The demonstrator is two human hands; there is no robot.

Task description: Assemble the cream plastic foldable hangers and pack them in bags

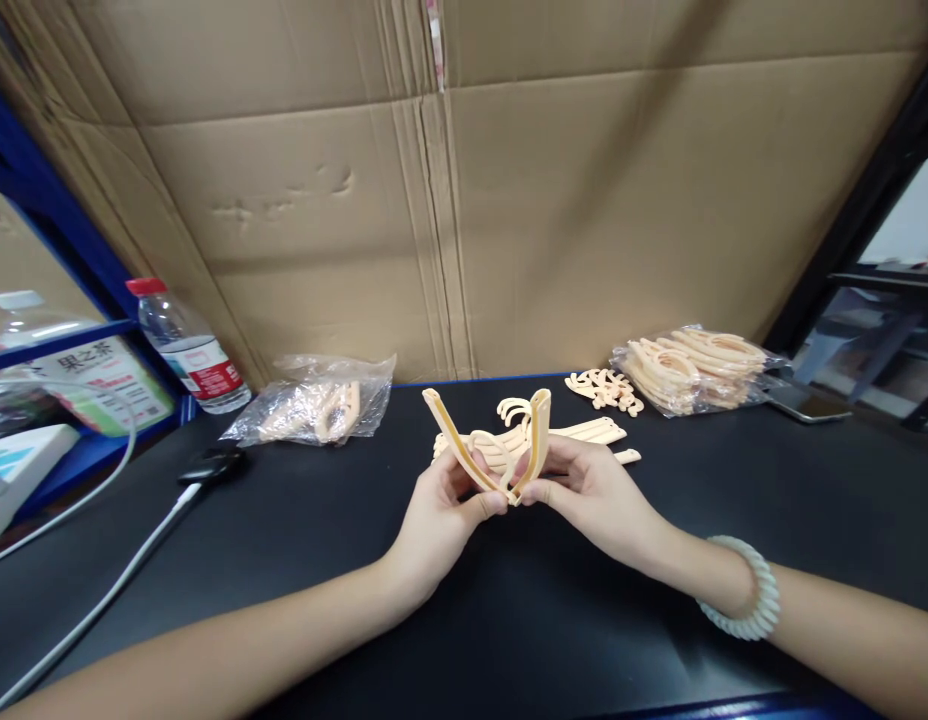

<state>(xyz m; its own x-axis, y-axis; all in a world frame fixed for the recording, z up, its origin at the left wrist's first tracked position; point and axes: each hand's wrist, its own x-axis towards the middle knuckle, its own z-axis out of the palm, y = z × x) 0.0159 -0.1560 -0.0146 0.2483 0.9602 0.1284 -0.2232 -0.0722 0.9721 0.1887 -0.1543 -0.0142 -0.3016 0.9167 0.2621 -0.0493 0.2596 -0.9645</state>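
A cream plastic folding hanger (pixel 539 440) is held up in front of me, its two arms folded into a V with the joint at the bottom. My left hand (pixel 445 510) is closed around its left arm, the thumb close to the joint. On the other side my right hand (pixel 595 500) pinches the right arm near the same joint. A curved hook piece shows between the two arms. Just behind my hands, a pile of loose hanger arms (pixel 599 431) lies on the black table, with several hooks (pixel 513 408) beside it, partly hidden by the held hanger.
Small hooks (pixel 603 388) are heaped at the back right, near a bag of hangers (pixel 693 368) and a phone (pixel 809 402). At the back left are another plastic bag (pixel 314 405), a water bottle (pixel 194 350) and a black device with a white cable (pixel 213 465). Cardboard (pixel 321 220) stands behind.
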